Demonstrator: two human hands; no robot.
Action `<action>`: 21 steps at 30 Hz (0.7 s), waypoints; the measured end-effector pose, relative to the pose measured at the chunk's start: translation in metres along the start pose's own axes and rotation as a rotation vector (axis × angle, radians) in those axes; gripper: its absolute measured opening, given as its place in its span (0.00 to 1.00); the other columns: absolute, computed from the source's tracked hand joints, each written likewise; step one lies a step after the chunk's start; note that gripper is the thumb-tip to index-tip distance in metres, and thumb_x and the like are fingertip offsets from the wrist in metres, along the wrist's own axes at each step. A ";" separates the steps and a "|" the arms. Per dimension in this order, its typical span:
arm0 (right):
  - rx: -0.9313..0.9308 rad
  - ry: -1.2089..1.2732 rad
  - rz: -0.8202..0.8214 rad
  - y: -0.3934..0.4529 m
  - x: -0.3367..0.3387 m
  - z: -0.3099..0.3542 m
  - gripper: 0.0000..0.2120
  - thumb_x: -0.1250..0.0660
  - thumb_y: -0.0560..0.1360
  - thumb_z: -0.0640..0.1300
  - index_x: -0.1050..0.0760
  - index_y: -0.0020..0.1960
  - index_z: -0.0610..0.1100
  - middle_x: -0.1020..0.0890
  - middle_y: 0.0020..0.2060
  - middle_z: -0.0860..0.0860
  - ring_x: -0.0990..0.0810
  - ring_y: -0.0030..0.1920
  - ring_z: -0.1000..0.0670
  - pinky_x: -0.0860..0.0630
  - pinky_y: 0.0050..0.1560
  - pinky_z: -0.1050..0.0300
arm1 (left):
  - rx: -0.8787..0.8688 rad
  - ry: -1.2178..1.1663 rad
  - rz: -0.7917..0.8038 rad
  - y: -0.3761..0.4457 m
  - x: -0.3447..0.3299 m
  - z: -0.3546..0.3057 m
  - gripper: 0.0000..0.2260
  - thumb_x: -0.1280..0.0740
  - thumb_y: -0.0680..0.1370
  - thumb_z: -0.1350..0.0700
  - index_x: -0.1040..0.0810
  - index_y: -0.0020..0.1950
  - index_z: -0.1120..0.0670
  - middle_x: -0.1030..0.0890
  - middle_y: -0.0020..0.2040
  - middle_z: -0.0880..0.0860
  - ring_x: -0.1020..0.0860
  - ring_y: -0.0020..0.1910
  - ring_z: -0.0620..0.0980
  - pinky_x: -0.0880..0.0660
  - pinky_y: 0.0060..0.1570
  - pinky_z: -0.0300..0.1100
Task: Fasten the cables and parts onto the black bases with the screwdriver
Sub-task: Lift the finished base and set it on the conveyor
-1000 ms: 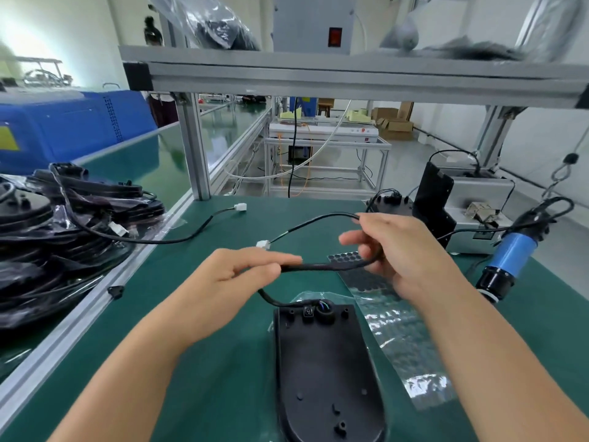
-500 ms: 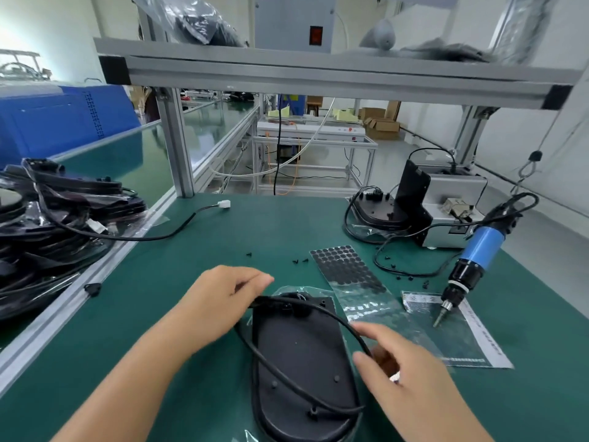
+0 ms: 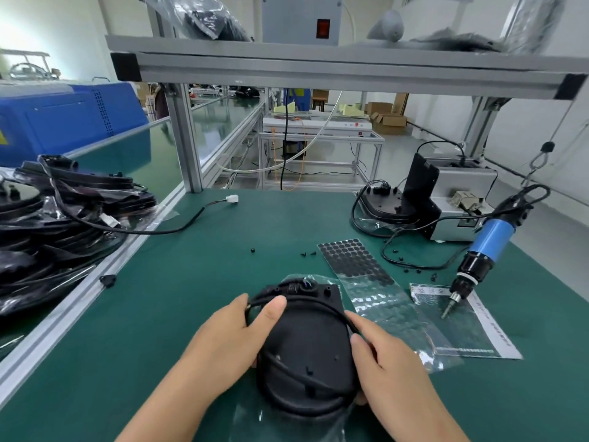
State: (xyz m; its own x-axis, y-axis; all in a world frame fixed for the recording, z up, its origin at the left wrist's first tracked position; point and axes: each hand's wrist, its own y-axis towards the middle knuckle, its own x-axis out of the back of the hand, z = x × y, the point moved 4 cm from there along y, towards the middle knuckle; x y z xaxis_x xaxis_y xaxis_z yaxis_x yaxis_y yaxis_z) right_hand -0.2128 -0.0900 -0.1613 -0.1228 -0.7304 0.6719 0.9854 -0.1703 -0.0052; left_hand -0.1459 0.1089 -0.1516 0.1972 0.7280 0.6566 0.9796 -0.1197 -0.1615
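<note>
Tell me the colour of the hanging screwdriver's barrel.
Bright blue, with black ends, on the screwdriver; the head view shows it clearly.

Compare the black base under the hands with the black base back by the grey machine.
The near base lies flat under both hands, the left hand pinching its cable; nothing touches the far base. The near one's cable runs round its rim, the far one's trails loose across the mat. Both rest on clear plastic.
</note>
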 end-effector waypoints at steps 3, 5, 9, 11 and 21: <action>-0.004 0.057 -0.068 0.008 -0.003 0.004 0.20 0.47 0.83 0.49 0.36 0.74 0.59 0.22 0.60 0.58 0.22 0.58 0.51 0.26 0.62 0.51 | 0.055 -0.310 -0.034 0.001 -0.005 0.000 0.36 0.32 0.60 0.26 0.19 0.55 0.52 0.16 0.50 0.56 0.18 0.51 0.55 0.21 0.53 0.55; 0.019 0.071 -0.116 0.015 -0.001 0.011 0.20 0.48 0.83 0.48 0.34 0.74 0.57 0.23 0.63 0.57 0.24 0.61 0.53 0.27 0.64 0.51 | 0.100 -0.614 0.012 0.007 -0.009 0.004 0.28 0.20 0.58 0.40 0.16 0.49 0.58 0.14 0.43 0.57 0.15 0.44 0.56 0.18 0.42 0.52; 0.142 0.077 -0.205 0.027 0.002 0.034 0.20 0.47 0.83 0.47 0.33 0.74 0.54 0.24 0.64 0.56 0.29 0.64 0.57 0.34 0.63 0.62 | 0.035 -0.951 0.297 0.003 -0.010 0.001 0.22 0.21 0.64 0.51 0.18 0.57 0.52 0.15 0.52 0.56 0.16 0.49 0.56 0.19 0.39 0.49; 0.184 0.115 -0.222 0.035 0.001 0.048 0.20 0.47 0.82 0.49 0.31 0.72 0.54 0.23 0.61 0.55 0.28 0.59 0.57 0.35 0.57 0.62 | 0.021 -1.064 0.311 0.003 -0.008 0.004 0.22 0.22 0.67 0.54 0.20 0.60 0.50 0.16 0.54 0.57 0.17 0.52 0.58 0.19 0.42 0.54; 0.296 0.463 -0.015 0.075 -0.067 0.111 0.25 0.47 0.82 0.58 0.26 0.51 0.36 0.22 0.42 0.40 0.25 0.42 0.39 0.24 0.49 0.44 | 0.016 -1.137 -0.236 0.001 0.059 0.048 0.18 0.27 0.73 0.58 0.24 0.62 0.54 0.15 0.50 0.56 0.15 0.47 0.57 0.20 0.39 0.54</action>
State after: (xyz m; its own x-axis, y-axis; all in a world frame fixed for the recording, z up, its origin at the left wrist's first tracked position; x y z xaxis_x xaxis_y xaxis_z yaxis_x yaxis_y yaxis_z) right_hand -0.1178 0.0198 -0.1246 -0.1106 -0.9555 0.2734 0.9660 -0.0387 0.2555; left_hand -0.1354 0.1841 -0.1481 -0.1465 0.9184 -0.3675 0.9852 0.1022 -0.1375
